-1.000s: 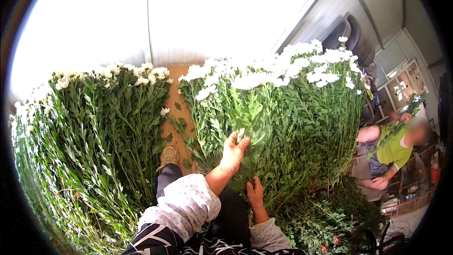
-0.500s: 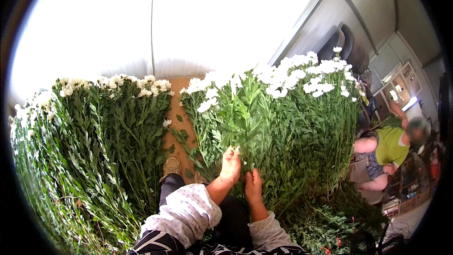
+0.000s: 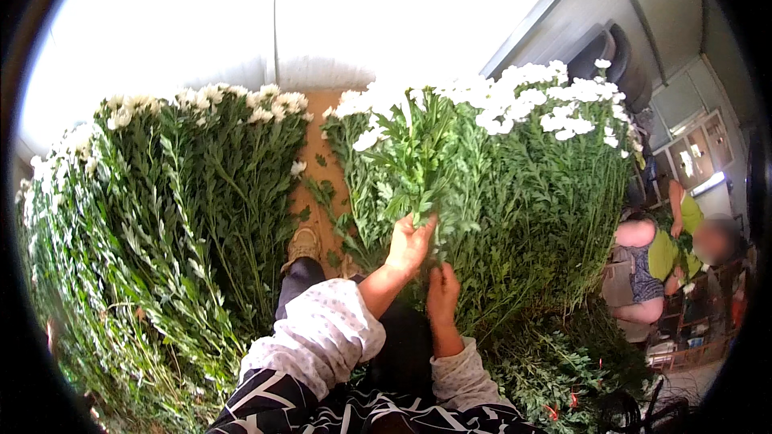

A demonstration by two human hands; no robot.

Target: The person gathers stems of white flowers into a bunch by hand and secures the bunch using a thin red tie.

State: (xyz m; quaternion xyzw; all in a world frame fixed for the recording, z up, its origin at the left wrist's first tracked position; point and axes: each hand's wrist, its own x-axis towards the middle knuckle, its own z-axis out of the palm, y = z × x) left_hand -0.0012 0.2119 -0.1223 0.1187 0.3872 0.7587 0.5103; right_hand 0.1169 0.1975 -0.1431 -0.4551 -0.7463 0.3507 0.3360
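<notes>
My left hand (image 3: 408, 245) is closed around the stems of a leafy chrysanthemum bunch (image 3: 414, 149), held upright in front of me. Its pale tops blend into the white blooms behind. Just below and to the right, my right hand (image 3: 442, 297) is closed with its fingertips at the lower stems, partly hidden. A dense pile of white chrysanthemums (image 3: 531, 201) lies behind and right of both hands, flower heads toward the wall. Another thick pile of white chrysanthemums (image 3: 201, 193) spreads out on the left.
Between the piles runs a strip of brown floor (image 3: 326, 185), with my shoe (image 3: 302, 246) on it. A white wall (image 3: 378, 16) stands behind. Cut greenery (image 3: 547, 378) lies at the lower right. A seated person in a yellow-green top (image 3: 663, 253) handles flowers at far right.
The whole view has shifted, with the piles now higher and further right. My left hand has moved up slightly with the bunch. The person at far right has moved their arms.
</notes>
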